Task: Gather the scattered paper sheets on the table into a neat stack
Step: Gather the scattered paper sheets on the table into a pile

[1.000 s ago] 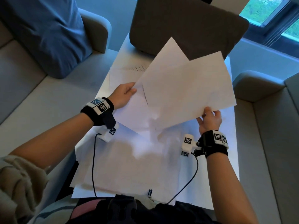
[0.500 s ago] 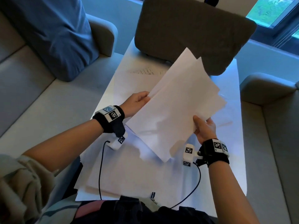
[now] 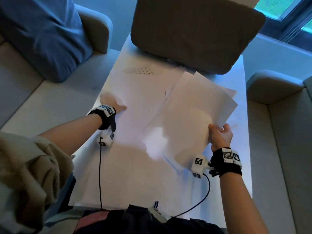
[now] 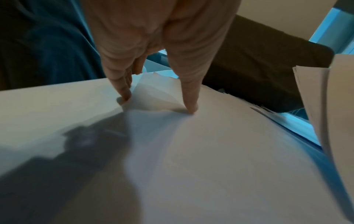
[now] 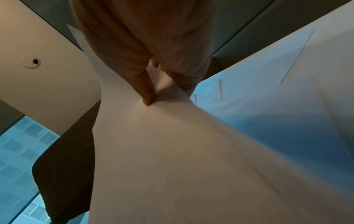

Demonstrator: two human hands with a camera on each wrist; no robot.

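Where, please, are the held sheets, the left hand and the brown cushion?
held sheets (image 3: 194, 119), head view, middle of the top sheet.
left hand (image 3: 111, 102), head view, back of the hand.
brown cushion (image 3: 194, 31), head view, its front face.

Sheets (image 3: 135, 166) on table (image 3: 243, 68)

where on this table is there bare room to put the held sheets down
Bare table shows only as a strip along the right edge, between the held sheets in the right hand and the sofa arm. The rest is crowded: loose sheets cover the middle and near end, the left hand presses one, and a brown cushion fills the far end.
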